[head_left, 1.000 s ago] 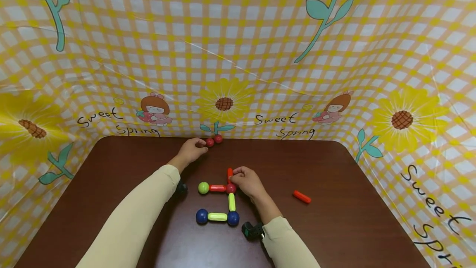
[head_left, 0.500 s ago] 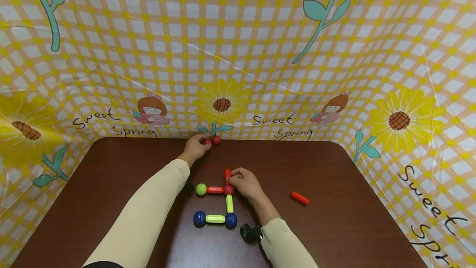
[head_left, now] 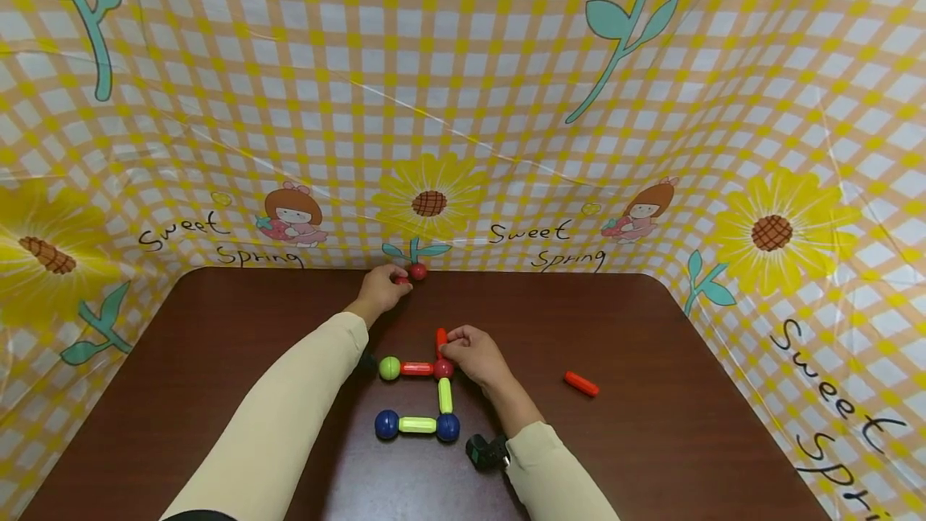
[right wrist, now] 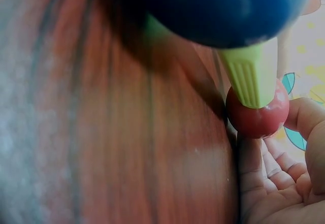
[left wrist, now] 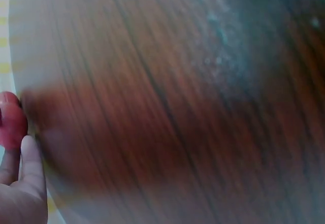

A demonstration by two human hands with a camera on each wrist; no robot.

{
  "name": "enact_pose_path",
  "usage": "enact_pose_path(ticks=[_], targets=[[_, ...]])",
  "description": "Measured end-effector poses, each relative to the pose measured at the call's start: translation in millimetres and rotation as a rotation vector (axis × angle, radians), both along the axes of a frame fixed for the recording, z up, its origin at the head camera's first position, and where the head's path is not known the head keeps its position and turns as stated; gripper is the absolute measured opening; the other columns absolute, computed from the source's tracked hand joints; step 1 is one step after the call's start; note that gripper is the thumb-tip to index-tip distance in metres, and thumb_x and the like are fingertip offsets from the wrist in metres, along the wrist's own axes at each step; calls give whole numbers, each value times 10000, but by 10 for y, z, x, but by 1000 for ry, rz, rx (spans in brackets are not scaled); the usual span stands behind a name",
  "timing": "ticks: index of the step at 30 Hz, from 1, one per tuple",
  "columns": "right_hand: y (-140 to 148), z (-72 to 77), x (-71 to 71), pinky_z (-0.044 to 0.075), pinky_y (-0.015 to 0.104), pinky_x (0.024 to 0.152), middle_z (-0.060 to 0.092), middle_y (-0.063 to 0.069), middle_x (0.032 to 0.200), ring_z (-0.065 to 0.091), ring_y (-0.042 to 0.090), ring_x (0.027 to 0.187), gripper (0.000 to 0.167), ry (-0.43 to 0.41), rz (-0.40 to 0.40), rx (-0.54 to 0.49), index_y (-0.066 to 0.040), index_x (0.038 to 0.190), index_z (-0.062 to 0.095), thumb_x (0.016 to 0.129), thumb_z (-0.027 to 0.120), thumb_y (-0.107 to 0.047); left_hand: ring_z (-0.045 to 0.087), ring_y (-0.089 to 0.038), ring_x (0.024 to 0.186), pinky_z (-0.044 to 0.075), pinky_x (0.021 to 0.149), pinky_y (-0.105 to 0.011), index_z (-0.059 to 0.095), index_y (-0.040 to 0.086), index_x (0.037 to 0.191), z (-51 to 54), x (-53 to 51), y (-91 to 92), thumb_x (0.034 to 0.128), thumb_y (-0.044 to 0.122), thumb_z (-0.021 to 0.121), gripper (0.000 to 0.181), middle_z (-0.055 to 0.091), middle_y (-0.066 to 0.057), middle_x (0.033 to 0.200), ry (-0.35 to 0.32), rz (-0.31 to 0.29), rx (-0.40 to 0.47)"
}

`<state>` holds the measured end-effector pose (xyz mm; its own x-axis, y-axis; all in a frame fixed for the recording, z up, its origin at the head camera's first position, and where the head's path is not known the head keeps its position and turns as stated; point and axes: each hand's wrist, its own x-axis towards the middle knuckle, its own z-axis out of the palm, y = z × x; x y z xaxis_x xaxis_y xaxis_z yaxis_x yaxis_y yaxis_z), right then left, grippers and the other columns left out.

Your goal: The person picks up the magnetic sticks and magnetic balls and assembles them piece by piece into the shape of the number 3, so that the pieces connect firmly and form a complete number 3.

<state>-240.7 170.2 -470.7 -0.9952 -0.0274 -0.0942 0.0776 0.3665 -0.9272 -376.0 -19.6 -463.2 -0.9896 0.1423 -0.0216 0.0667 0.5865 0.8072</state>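
At the table's back edge my left hand [head_left: 379, 293] pinches a red ball [left wrist: 13, 125] between thumb and fingers; the hand hides most of it in the head view. A second red ball [head_left: 418, 271] lies just beside. Near the middle, my right hand [head_left: 477, 356] grips the upright-pointing red magnetic stick [head_left: 441, 338] close to the dark red ball [right wrist: 256, 117]. From that ball a red stick [head_left: 417, 369] runs left to a green ball [head_left: 390, 368]. A yellow-green stick [head_left: 444, 396] leads down to a blue ball [head_left: 448, 427], and another yellow-green stick [head_left: 417, 424] joins a second blue ball [head_left: 387, 424].
A loose red stick [head_left: 581, 383] lies on the dark brown table [head_left: 651, 441] to the right. Behind and around the table hangs a yellow checked cloth [head_left: 463, 103]. A black wrist camera [head_left: 486, 452] is on the right wrist.
My left hand has reached the nearer red ball and taken hold of it, drawing it slightly away from the other. The right hand keeps its place at the stick; the head view shifted slightly.
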Motion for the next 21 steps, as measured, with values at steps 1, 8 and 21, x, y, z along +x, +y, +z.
enact_pose_path(ticks=[1, 8, 21], targets=[[0, 1, 3, 406, 253, 580, 605, 38, 748, 518, 133, 656, 203, -1, 3, 2, 33, 1010, 630, 869, 694, -98, 564, -312, 1086, 469, 916, -420, 670, 42, 1175, -1, 4, -5, 938, 195, 698, 283, 626, -139, 1207, -10, -7, 5], [11, -20, -20, 407, 255, 584, 615, 45, 757, 522, 147, 662, 197, 0, 4, 19, 16, 1004, 633, 873, 694, -118, 624, -280, 1015, 507, 869, -415, 651, 58, 1201, 56, 48, 18, 947, 265, 696, 331, 628, -137, 1175, -145, -127, 147], [-6, -25, -22, 400, 264, 581, 600, 34, 744, 514, 141, 650, 203, -8, -17, 10, 13, 1009, 632, 867, 706, -113, 634, -207, 931, 520, 805, -356, 670, 82, 1216, 174, 192, 105, 995, 290, 620, 307, 662, -60, 1085, -225, -346, 153]])
